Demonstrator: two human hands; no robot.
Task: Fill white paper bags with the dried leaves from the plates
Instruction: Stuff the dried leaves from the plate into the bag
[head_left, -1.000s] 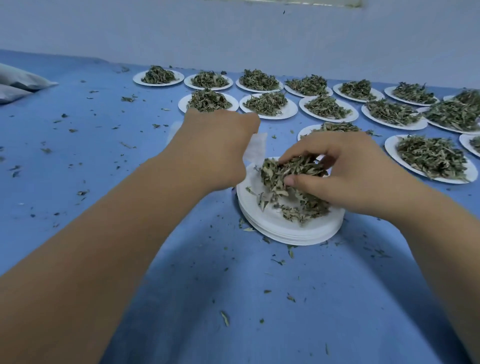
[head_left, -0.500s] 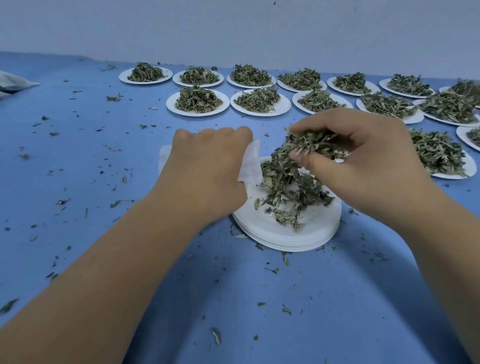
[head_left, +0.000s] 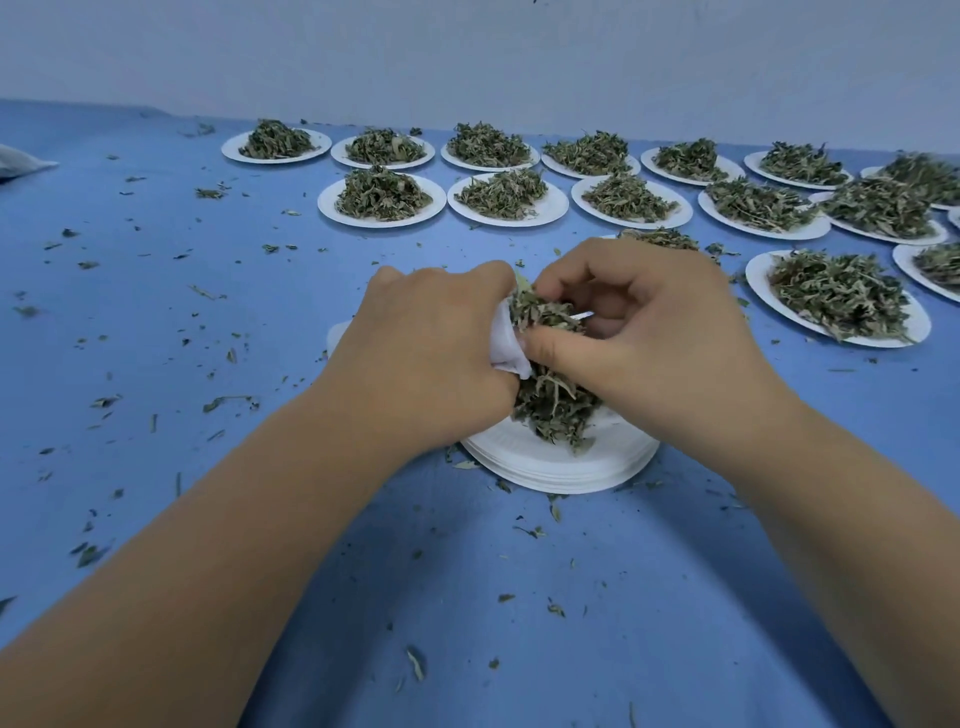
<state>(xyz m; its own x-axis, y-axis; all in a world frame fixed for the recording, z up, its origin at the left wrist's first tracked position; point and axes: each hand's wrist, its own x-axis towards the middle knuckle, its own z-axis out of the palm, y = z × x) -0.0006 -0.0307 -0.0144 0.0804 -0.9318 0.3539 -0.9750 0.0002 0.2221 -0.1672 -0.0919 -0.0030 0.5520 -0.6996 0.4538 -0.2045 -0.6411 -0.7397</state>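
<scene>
The left hand (head_left: 431, 353) curls its fingers round a white bag (head_left: 506, 348) above stacked plates (head_left: 561, 462) on the counter (head_left: 519, 597). The right hand (head_left: 660, 343) pinches leaves (head_left: 540, 314) at what seems to be the bag's mouth.

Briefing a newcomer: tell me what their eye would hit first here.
Centre: the left hand grips a white paper bag while the right hand pinches dried leaves at its mouth, over a stack of white plates. Behind, rows of leaf-heaped plates line the far side of the blue table, strewn with leaf crumbs.
</scene>
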